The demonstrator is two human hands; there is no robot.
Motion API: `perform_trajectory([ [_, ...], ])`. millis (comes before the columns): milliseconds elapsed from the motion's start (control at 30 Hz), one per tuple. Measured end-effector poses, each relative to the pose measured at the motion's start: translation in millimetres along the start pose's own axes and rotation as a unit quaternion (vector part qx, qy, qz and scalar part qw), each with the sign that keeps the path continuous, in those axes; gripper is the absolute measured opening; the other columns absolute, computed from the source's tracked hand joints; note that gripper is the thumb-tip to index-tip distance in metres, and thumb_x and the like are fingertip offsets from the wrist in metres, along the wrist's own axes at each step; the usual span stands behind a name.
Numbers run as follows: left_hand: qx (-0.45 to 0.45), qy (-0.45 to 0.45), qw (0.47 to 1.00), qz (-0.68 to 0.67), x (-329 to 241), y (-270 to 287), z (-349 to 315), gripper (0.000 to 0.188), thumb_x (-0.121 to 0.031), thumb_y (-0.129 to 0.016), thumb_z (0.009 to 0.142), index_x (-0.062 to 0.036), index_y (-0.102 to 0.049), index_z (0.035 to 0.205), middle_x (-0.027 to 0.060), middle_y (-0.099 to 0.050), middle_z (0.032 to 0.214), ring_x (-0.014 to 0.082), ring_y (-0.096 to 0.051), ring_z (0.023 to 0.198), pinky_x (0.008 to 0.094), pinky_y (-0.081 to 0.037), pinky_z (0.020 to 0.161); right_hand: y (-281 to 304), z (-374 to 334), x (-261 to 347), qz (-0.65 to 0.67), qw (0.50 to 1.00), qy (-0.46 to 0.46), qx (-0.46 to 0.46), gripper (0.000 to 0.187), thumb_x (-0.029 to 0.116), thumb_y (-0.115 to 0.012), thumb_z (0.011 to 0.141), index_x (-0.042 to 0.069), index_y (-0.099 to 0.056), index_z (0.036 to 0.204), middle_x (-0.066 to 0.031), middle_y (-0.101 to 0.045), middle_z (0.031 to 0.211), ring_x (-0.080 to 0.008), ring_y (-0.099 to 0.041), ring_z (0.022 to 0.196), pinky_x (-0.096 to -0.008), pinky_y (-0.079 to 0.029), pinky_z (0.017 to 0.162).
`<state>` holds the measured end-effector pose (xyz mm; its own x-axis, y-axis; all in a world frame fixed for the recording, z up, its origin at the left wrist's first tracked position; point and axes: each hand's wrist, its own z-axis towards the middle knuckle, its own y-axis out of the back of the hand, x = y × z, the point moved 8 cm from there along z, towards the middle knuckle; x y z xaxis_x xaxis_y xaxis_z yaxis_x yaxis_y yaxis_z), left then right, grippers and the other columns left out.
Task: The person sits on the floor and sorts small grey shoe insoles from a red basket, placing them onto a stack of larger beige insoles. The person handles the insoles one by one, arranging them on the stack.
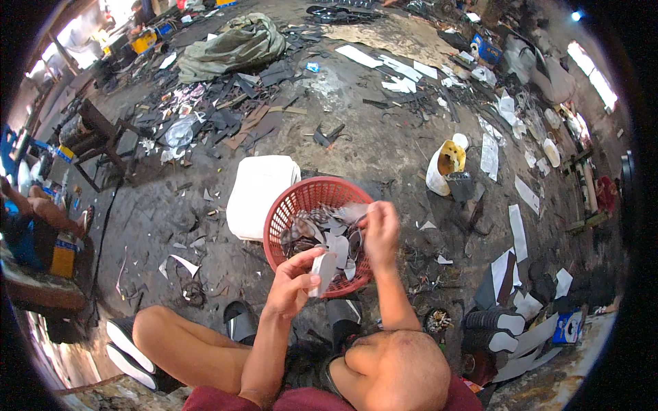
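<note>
Red basket (288, 205), white piece (324, 272)

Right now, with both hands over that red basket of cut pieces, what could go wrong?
1. The white piece in the left hand is held only at its edge, so it may slip.
2. The right hand reaches into the red basket, which looks piled high; pieces could spill onto the littered floor and get lost among the scraps.
</note>
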<state>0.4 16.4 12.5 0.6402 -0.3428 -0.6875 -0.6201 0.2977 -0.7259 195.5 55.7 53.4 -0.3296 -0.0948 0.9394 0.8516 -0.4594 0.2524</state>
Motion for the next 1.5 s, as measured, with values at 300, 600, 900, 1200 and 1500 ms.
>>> perform_trajectory([
  [300,-0.196,0.042,0.976,-0.081,14.4,34.8,-3.1,0.063,-0.007,-0.071,0.096,-0.0022,-0.047,0.153,0.0093,-0.067,0.126,0.0168,-0.069,0.106,0.0315,-0.059,0.088,-38.1,-46.3,34.9,0.101,0.94,0.103,0.31,0.02,0.016,-0.086,0.083,0.007,-0.078,0.099,-0.0032,-0.071,0.103,-0.0135,-0.068,0.087,-0.0289,-0.053,0.069],
  [600,0.046,0.051,0.994,-0.079,1.1,-2.8,-4.6,0.06,-0.002,-0.07,0.095,-0.0015,-0.048,0.151,0.0128,-0.067,0.129,0.0193,-0.07,0.105,0.0359,-0.064,0.083,-12.7,-9.6,12.2,0.061,0.998,0.015,0.016,0.016,0.013,-0.08,0.089,0.003,-0.072,0.099,-0.0092,-0.07,0.096,-0.0183,-0.069,0.086,-0.032,-0.055,0.07],
  [900,-0.172,0.047,0.979,-0.096,11.0,26.3,-8.1,0.067,-0.012,-0.074,0.095,-0.0016,-0.043,0.154,0.0097,-0.067,0.125,0.0198,-0.069,0.106,0.034,-0.061,0.086,-35.2,-47.5,49.6,0.075,0.933,0.164,0.313,0.032,0.019,-0.09,0.079,0.006,-0.074,0.103,-0.0076,-0.068,0.115,-0.0213,-0.067,0.103,-0.0323,-0.054,0.079],
  [1200,-0.23,0.026,0.965,-0.122,10.6,35.0,-10.4,0.068,-0.011,-0.076,0.094,-0.0022,-0.045,0.154,0.0089,-0.068,0.125,0.0182,-0.068,0.111,0.0345,-0.06,0.09,-39.5,-58.0,61.0,-0.052,0.927,0.329,0.174,0.018,0.018,-0.08,0.087,0.005,-0.07,0.094,-0.0094,-0.069,0.097,-0.0283,-0.07,0.086,-0.0387,-0.056,0.075],
  [1500,-0.25,0.015,0.967,-0.046,-3.1,27.7,-11.0,0.061,-0.01,-0.073,0.097,-0.0015,-0.048,0.151,0.0107,-0.069,0.122,0.0186,-0.071,0.103,0.0327,-0.062,0.082,-22.5,-21.4,43.0,0.059,0.956,0.178,0.228,0.024,0.017,-0.09,0.08,0.005,-0.074,0.093,-0.004,-0.071,0.101,-0.0125,-0.067,0.087,-0.0273,-0.05,0.067],
])
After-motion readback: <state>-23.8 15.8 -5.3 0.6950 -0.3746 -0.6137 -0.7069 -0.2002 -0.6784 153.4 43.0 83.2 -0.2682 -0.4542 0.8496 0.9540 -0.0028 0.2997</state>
